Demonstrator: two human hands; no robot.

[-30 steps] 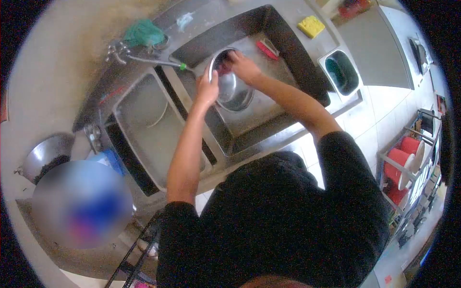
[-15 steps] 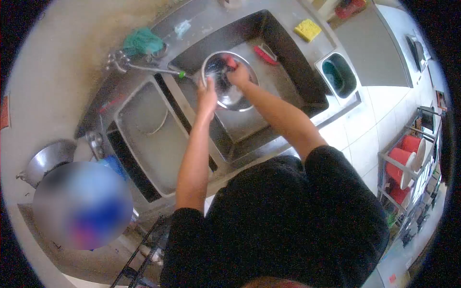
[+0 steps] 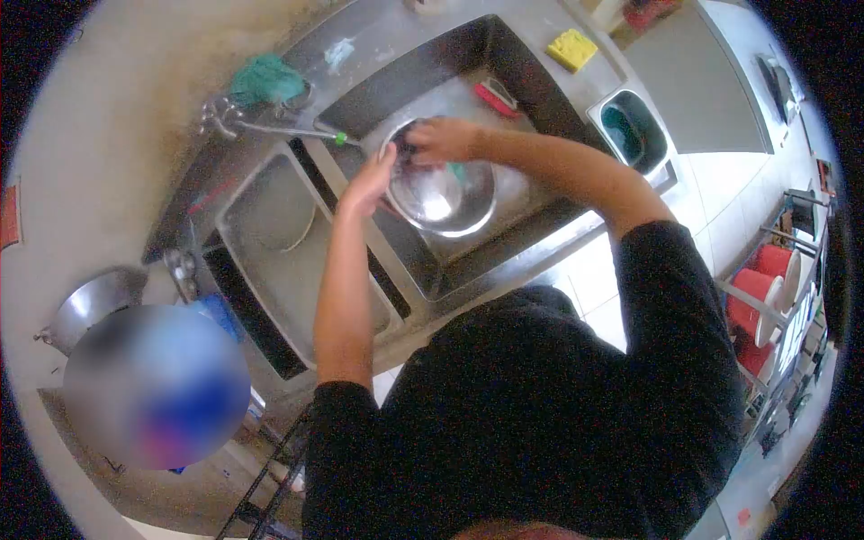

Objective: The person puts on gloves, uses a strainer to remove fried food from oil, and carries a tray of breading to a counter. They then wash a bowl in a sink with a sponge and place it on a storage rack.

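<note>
A shiny metal bowl [image 3: 434, 200] is tilted towards me over the right sink basin [image 3: 531, 166]. My left hand [image 3: 367, 184] grips its left rim, thumb up along the edge. At the bowl's upper inside wall is my right hand [image 3: 443, 141], fingers curled and blurred. Whatever it holds is hidden beneath the fingers; a small green patch shows just below them. Close to the bowl's upper left ends the faucet spout [image 3: 297, 131], which has a green ring near its tip. A red and white brush [image 3: 496, 97] lies on the basin floor.
Left is a second basin [image 3: 270, 243] of cloudy water. A green cloth [image 3: 268, 81] hangs by the faucet, and a yellow sponge [image 3: 572, 49] sits on the far ledge. A small container [image 3: 633, 133] with green contents stands right. A metal pan [image 3: 94, 306] is at far left.
The bowl has shifted down and right. My right hand has moved to its upper wall, with the elbow swung outward. The red item seen at my right hand is now hidden.
</note>
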